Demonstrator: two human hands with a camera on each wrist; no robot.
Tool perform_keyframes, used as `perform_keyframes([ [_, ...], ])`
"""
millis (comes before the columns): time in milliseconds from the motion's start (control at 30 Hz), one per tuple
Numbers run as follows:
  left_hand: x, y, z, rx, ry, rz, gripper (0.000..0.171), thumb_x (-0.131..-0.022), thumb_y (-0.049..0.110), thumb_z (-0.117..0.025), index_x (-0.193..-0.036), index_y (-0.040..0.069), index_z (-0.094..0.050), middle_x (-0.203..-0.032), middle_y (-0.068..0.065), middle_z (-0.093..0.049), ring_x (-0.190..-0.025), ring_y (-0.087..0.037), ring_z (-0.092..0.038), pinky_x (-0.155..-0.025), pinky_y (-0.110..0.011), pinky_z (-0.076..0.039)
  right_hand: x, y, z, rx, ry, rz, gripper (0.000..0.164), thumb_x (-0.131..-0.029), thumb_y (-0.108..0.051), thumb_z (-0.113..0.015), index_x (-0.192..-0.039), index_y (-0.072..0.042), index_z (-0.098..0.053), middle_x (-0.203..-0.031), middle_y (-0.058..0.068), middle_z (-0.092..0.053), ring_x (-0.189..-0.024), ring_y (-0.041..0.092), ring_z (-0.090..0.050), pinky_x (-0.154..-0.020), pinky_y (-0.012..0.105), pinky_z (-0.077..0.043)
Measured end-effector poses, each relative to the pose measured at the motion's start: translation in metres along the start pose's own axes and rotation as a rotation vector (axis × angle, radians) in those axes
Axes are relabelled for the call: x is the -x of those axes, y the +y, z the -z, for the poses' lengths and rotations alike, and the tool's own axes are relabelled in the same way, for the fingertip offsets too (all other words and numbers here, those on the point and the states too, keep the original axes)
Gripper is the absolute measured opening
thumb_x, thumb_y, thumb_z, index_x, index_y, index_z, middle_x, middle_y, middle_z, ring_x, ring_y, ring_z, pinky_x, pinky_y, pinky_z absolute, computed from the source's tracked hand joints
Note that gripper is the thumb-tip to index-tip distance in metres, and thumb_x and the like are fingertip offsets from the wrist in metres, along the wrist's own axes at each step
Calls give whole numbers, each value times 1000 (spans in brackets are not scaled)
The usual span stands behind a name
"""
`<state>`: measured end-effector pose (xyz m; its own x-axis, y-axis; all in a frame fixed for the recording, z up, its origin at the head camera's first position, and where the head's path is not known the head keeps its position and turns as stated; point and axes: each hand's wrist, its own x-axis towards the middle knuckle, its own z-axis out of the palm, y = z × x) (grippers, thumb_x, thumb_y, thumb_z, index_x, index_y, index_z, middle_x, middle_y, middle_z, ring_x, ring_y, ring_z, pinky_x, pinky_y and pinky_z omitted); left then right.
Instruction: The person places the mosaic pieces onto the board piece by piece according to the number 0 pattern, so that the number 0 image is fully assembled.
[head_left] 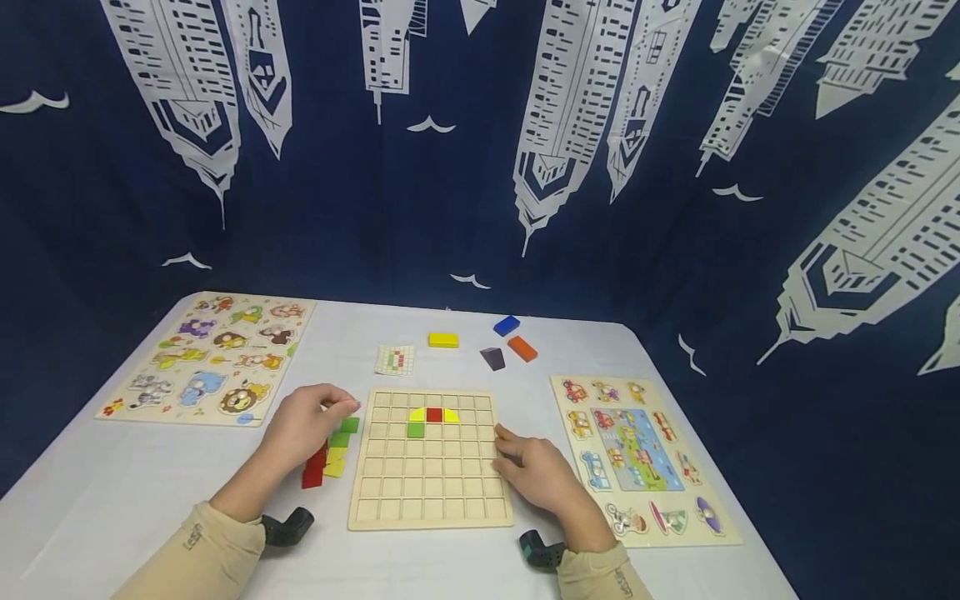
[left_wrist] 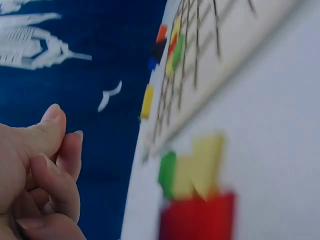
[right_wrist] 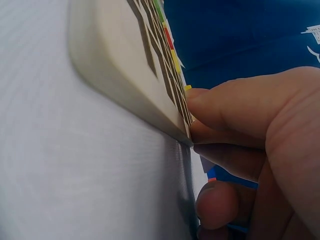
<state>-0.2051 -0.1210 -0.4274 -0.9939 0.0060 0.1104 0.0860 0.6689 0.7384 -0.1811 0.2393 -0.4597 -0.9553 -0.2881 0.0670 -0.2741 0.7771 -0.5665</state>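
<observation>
A square wooden grid board (head_left: 431,487) lies in the middle. Two yellow curved pieces, with a red square (head_left: 434,415) between them, sit in its upper cells, and a green square (head_left: 416,430) lies below the left one. My right hand (head_left: 542,473) pinches the board's right edge, thumb on top, as the right wrist view shows. Over the loose pieces left of the board hovers my left hand (head_left: 303,425), fingers loosely curled, with nothing visible between them. Beneath and beside it are green pieces (head_left: 348,425), yellow pieces (head_left: 335,463) and red pieces (head_left: 315,468).
Behind the board lie a small pattern card (head_left: 395,360), a yellow block (head_left: 443,340), a blue block (head_left: 507,326), an orange block (head_left: 522,348) and a dark wedge (head_left: 492,358). An animal puzzle (head_left: 225,346) lies left, a vehicle puzzle (head_left: 637,467) right.
</observation>
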Motion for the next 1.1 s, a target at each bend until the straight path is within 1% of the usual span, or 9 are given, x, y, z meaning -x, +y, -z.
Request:
perform_keyframes([
  [67, 3, -9, 3, 8, 22, 48, 35, -102, 41, -64, -95, 9, -75, -84, -6, -68, -76, -21, -53, -64, -32, -40, 0, 1, 1, 3, 3, -2, 39, -98, -21, -69, -132, -2, -68, -151, 6, -54, -141, 31, -51, -114, 50, -40],
  [133, 5, -17, 2, -1, 51, 76, 39, -102, 44, -62, -92, 8, -75, -83, -9, -67, -79, -24, -56, -65, -35, -42, 1, 1, 1, 6, 6, -4, 38, -98, -21, -69, -131, -2, -68, -151, 6, -54, -141, 31, -51, -114, 50, -40],
  [233, 5, -28, -3, -38, 94, 72, 32, -101, 38, -65, -96, 8, -77, -99, -14, -73, -97, -33, -64, -79, -46, -50, 1, 1, 2, 0, 8, -11, 38, -98, -21, -69, -131, -2, -69, -151, 6, -54, -141, 32, -51, -114, 51, -40],
  [300, 4, -33, -7, -77, 104, 45, 24, -97, 32, -70, -103, 10, -79, -113, -16, -73, -114, -37, -63, -92, -53, -49, 2, 2, 2, -7, 6, -10, 38, -98, -21, -69, -130, -2, -69, -151, 7, -55, -141, 33, -51, -114, 52, -40],
  [367, 3, -38, -11, -109, 95, 21, 25, -95, 28, -73, -109, 9, -79, -121, -17, -71, -122, -41, -61, -98, -58, -48, 2, 2, 2, -13, 4, -10, 38, -98, -20, -69, -130, -2, -69, -151, 7, -55, -140, 33, -51, -114, 52, -40],
  [633, 1, -41, -18, -239, 47, -63, 44, -88, 36, -80, -120, 6, -76, -119, -14, -70, -113, -37, -66, -83, -49, -54, 4, 2, 1, -15, 10, -9, 38, -98, -20, -69, -131, -1, -68, -150, 7, -55, -141, 32, -51, -114, 51, -40],
  [800, 1, -41, -17, -297, 17, -58, 45, -87, 37, -82, -121, 9, -77, -117, -12, -68, -106, -32, -67, -71, -38, -51, 3, 0, 1, -15, 10, -5, 39, -98, -21, -69, -131, -1, -68, -151, 7, -55, -141, 32, -51, -114, 51, -40],
  [967, 0, -41, -16, -305, 6, -51, 37, -87, 37, -81, -116, 14, -79, -119, -13, -68, -105, -31, -67, -70, -38, -50, 3, -2, 0, -10, 15, 8, 38, -98, -22, -68, -131, -1, -68, -150, 8, -55, -141, 32, -51, -114, 51, -40],
  [1100, 0, -40, -16, -317, -1, -49, 43, -87, 39, -80, -122, 14, -76, -121, -15, -67, -103, -31, -67, -66, -35, -48, 2, -3, 1, -6, 13, 12, 39, -98, -22, -68, -131, -2, -68, -150, 8, -55, -141, 32, -51, -114, 51, -40],
])
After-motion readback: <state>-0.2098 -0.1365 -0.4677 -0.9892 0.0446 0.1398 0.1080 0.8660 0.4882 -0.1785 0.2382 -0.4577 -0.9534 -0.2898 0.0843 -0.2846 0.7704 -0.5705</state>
